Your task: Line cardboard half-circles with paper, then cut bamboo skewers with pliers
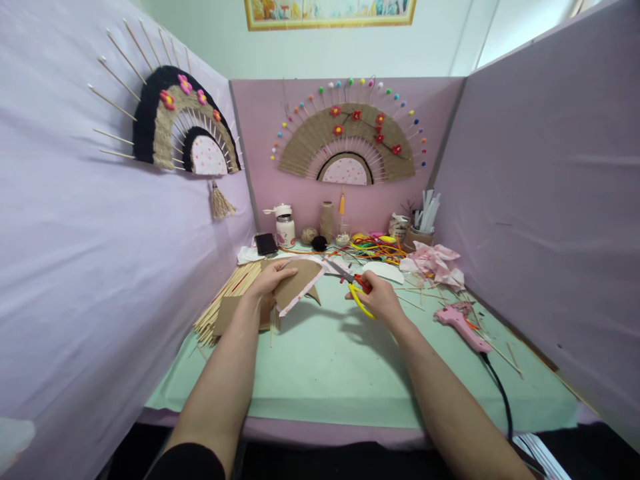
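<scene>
The brown card (pixel 299 283) has pale edges. The left hand (pixel 273 277) pinches it, thumb on top; the right hand (pixel 381 297) grips scissors (pixel 345 273).

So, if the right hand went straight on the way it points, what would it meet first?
Led by the scissors, the right hand would probably meet the pink-edged cardboard in the left hand; they look close, but depth is unclear.
</scene>
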Motion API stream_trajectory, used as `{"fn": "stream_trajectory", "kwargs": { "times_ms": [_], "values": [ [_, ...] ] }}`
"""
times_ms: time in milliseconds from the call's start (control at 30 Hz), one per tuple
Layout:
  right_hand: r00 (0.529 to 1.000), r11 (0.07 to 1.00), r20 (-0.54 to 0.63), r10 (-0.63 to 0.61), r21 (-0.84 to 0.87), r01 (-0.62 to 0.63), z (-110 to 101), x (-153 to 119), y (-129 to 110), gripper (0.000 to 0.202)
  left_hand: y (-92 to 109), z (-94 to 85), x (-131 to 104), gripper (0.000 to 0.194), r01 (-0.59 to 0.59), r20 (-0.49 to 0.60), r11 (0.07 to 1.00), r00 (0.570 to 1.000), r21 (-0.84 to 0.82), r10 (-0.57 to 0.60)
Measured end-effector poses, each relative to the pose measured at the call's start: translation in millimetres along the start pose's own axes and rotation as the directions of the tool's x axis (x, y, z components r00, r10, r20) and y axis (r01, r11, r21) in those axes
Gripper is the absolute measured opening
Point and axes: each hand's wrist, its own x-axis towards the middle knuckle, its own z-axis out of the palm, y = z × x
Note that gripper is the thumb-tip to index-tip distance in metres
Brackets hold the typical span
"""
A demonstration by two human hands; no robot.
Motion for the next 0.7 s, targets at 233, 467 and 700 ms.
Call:
{"fn": "stream_trajectory", "kwargs": {
  "times_ms": [233,467,700],
  "values": [
    [0.983,0.986,-0.138,0.121,0.131,-0.103,-1.5,4.1,1.6,0.044,-1.1,3.0,1.3,0.045,-0.05,-0.052,0.996,0.998,-0.081,0.046],
    [0.975,0.976,-0.11,0.195,0.119,-0.182,-4.5,4.7,-1.8,0.045,-11.2,-7.8,20.9,0.04,-0.177,-0.17,0.947,0.976,-0.27,0.134],
    [0.998,0.999,-0.06,-0.009,0.033,0.011,-0.7,2.5,-2.9,0.047,-16.6,-13.2,29.7,0.034,-0.09,-0.199,0.904,0.98,-0.417,0.006]
  ]
}}
